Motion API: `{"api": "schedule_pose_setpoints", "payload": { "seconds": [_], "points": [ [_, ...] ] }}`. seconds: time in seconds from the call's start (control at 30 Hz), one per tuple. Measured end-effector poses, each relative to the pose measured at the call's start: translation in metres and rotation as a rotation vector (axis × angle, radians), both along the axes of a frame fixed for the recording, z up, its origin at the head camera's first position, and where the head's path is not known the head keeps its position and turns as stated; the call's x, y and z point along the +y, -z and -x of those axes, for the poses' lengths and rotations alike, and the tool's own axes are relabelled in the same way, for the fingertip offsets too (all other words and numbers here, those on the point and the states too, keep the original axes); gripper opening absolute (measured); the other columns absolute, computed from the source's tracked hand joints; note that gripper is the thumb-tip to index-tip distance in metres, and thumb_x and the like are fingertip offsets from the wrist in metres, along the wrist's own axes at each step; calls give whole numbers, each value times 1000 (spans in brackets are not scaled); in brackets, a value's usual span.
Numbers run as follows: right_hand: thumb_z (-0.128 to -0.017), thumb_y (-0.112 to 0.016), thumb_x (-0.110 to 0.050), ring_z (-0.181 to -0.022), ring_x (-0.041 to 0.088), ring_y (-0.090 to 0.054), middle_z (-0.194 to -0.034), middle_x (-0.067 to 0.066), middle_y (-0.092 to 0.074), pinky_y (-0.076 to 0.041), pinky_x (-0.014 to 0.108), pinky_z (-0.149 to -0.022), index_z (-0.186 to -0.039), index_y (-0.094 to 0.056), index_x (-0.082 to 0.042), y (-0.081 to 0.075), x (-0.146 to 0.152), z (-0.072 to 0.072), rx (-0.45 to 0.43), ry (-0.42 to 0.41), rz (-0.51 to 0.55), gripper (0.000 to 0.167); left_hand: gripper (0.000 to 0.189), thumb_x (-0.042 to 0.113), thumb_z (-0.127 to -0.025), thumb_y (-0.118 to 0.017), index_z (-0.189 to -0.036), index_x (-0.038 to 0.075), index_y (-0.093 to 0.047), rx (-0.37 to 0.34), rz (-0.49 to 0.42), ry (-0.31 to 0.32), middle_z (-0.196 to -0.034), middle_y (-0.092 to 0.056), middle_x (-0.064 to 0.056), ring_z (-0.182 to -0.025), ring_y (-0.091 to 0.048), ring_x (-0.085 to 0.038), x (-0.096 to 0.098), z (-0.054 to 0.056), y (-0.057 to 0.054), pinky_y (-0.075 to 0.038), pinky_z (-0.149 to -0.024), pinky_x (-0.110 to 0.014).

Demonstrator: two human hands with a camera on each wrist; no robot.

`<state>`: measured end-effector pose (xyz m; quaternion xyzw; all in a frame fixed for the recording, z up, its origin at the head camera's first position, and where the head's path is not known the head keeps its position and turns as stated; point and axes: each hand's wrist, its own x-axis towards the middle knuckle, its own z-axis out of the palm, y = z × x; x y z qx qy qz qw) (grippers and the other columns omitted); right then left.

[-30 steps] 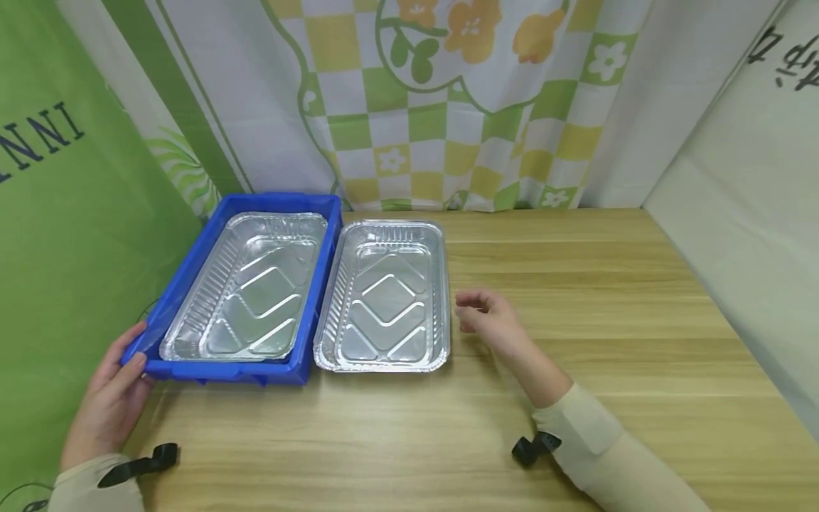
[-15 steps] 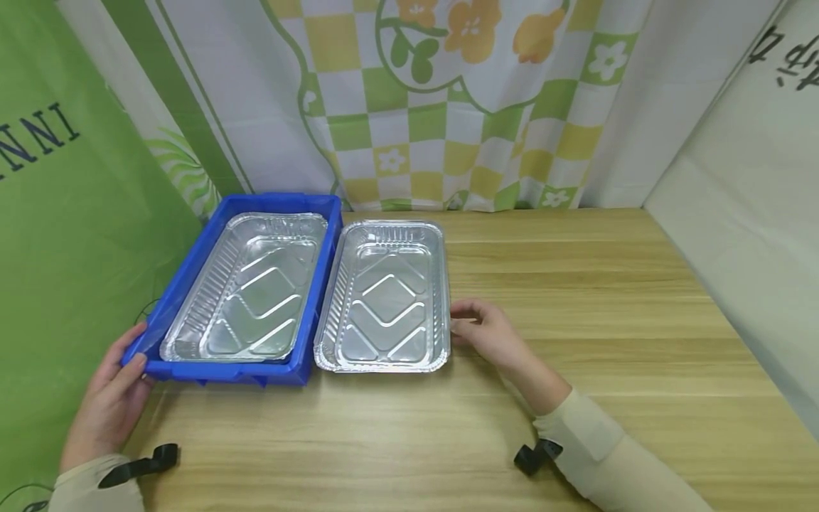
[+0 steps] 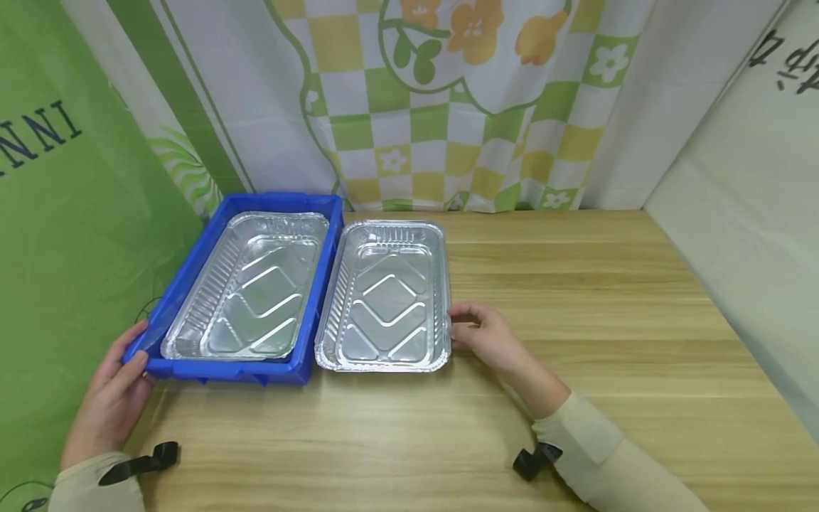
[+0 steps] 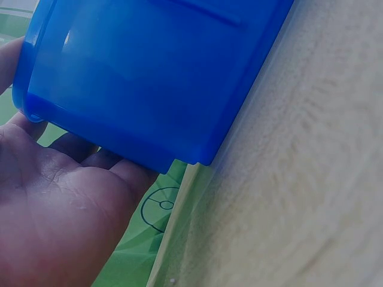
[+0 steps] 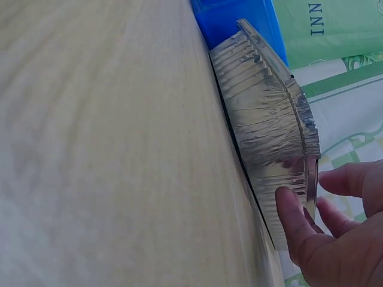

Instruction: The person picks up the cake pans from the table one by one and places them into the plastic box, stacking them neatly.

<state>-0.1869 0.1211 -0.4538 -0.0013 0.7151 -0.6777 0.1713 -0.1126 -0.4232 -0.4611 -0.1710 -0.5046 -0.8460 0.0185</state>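
Note:
A blue plastic crate (image 3: 313, 295) stands at the left, with an aluminium foil tray (image 3: 269, 291) lying inside it. My left hand (image 3: 111, 395) grips the crate's near left corner; the left wrist view shows the palm and fingers of the left hand (image 4: 66, 197) along the blue wall. Beside the crate, close against its right side, sits a second foil tray (image 3: 387, 306) on the table. My right hand (image 3: 495, 341) is at that tray's right edge. In the right wrist view, the thumb of the right hand (image 5: 335, 245) lies against the ribbed wall and the fingertips touch near the rim.
The wooden table (image 3: 576, 284) extends to the right of both trays. A checked, flowered curtain (image 3: 429, 142) hangs behind it. A green cloth (image 3: 77, 235) borders the left side, and a pale wall (image 3: 755, 185) rises at the right.
My right hand has come slightly left and down, from just beside the second foil tray to touching its right edge. The left hand, crate and trays look unmoved.

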Motion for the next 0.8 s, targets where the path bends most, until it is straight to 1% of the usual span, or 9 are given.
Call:
{"api": "schedule_pose_setpoints", "payload": {
  "seconds": [0.13, 0.33, 0.63, 0.8],
  "points": [
    [-87, -62, 6, -96, 25, -62, -120, 25, -54, -59, 34, -83, -123, -54, 12, 0, -1, -1, -15, 7, 16, 37, 53, -10, -102, -20, -154, -4, -12, -5, -1, -3, -148, -38, -12, -132, -47, -20, 0, 0, -1, -39, -107, -31],
    [-88, -62, 5, -95, 24, -62, -121, 25, -54, -59, 32, -82, -126, -52, 12, -2, -2, -3, -23, 11, 13, 40, 53, -10, -102, -21, -154, -3, -14, -17, -7, -10, -147, -39, -12, -131, -48, -20, -1, 0, -1, -40, -106, -31],
    [-87, -62, 6, -98, 24, -62, -123, 23, -55, -59, 33, -83, -126, -56, 9, -3, -5, -3, -60, 70, 15, 39, 53, -10, -102, -21, -154, -4, -14, -9, 5, -16, -147, -39, -11, -131, -48, -20, -1, 1, 0, -40, -106, -31],
    [-87, -63, 5, -96, 26, -64, -124, 24, -55, -59, 33, -83, -126, -56, 9, -3, -7, -4, -68, 94, 27, 40, 53, -10, -102, -23, -154, -3, -18, -13, 15, -37, -147, -40, -11, -130, -49, -20, 0, 0, 0, -43, -105, -29]
  ]
}}
